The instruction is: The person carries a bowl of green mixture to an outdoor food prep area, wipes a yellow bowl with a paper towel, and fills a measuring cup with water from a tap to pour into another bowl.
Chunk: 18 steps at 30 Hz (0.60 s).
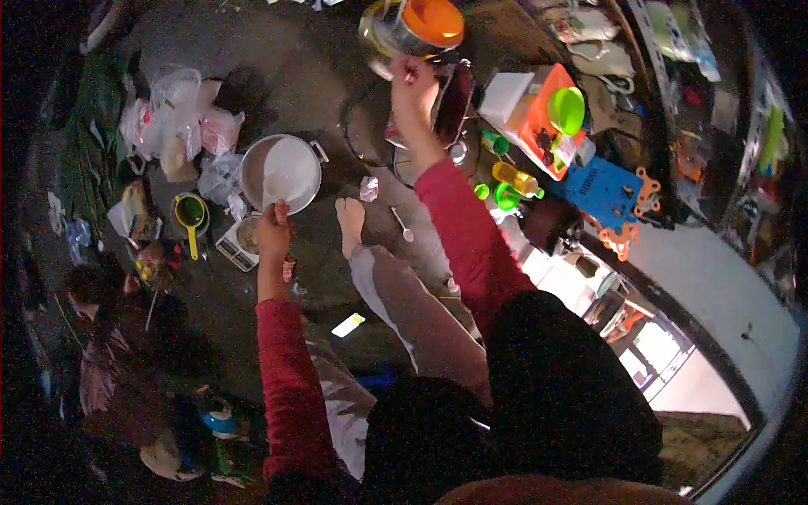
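Note:
Near the rim of a large pot (303,160) with white contents is my left hand (273,225), its fingers pinched on something whitish that I cannot make out, over the pot's lower edge. My right hand (412,74) is stretched far forward at the top, fingers closed at a blurred clear container (383,34) beside an orange round thing (433,21); what exactly it holds is smeared by motion. Below the left hand stands a small white scale (238,254) with a dish on it.
Plastic bags (177,118) and a yellow-handled strainer (193,220) lie left. An orange tray (539,139), oil bottle (515,179) and blue rack (602,192) are right. A spoon (402,223), a phone (348,325) and a bare foot (349,223) show mid-floor. Someone sits lower left (109,362).

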Tool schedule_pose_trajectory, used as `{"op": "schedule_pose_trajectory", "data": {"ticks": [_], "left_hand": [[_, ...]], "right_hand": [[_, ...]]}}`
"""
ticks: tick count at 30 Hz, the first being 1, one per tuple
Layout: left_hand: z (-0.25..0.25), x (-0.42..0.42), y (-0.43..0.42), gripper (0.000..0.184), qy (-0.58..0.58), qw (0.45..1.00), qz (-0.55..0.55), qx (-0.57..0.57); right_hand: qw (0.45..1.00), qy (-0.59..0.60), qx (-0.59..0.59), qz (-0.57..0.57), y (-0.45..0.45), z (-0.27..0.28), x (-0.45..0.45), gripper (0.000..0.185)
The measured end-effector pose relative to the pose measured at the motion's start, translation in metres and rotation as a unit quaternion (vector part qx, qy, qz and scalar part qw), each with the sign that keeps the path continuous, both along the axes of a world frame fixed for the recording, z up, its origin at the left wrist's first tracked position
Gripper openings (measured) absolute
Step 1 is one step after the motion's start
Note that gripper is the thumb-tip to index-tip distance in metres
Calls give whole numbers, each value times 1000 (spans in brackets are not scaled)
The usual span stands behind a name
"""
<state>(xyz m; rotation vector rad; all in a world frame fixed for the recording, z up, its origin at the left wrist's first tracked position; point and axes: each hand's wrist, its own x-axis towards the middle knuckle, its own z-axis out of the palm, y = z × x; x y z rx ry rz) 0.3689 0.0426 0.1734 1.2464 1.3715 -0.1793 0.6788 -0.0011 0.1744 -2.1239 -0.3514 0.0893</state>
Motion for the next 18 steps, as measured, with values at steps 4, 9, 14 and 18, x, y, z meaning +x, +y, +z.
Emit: {"op": "schedule_pose_trajectory", "data": {"ticks": [4, 9, 14, 18], "left_hand": [[23, -14, 13, 49, -65, 997, -26, 16], [135, -18, 17, 52, -200, 967, 131, -84], [224, -71, 17, 53, -324, 926, 21, -191], [326, -121, -7, 44, -222, 968, -73, -87]], "right_hand": [[999, -8, -26, 43, -49, 64, -70, 16], [993, -71, -46, 80, -111, 151, -150, 16], [973, -113, -67, 189, -161, 224, -228, 18], [977, -105, -31, 184, -178, 290, -298, 19]]}}
